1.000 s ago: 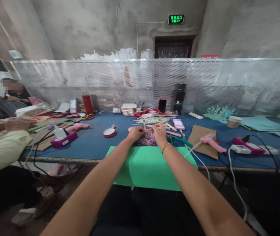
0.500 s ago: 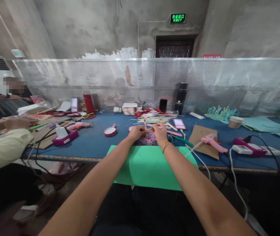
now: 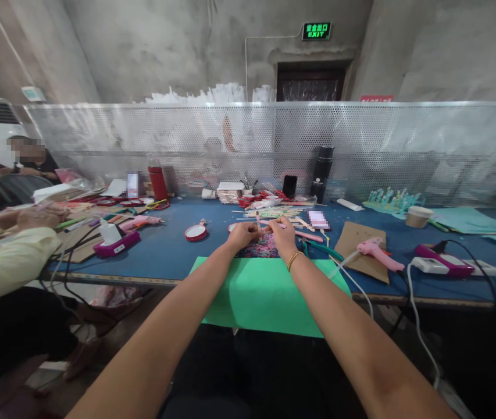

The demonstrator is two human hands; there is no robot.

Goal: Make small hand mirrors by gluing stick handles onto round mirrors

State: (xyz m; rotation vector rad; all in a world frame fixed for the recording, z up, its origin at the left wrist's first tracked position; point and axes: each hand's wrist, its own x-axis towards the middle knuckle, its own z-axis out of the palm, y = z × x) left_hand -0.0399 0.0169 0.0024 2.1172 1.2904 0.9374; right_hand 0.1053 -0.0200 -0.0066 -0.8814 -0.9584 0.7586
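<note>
My left hand is closed, pinching a small wooden craft stick that stands upright above the fingers. Close beside it, my right hand grips a slim pale-purple pen-like tool, whose end lies near the stick. Beneath both hands is a pile of tangled pink, purple and blue strands. A bright green sheet hangs over the table's front edge under my forearms. What exactly the fingertips touch is too small to make out.
A pink glue gun rests on cardboard at right, its cable trailing off the edge. Green-handled pliers lie by my right wrist. A round red-rimmed piece sits left; loose sticks lie beyond. A co-worker's sleeve is far left.
My right hand and the pale-purple tool have shifted very slightly near the upright stick. My left hand stays almost still. The camera view has moved a touch.
</note>
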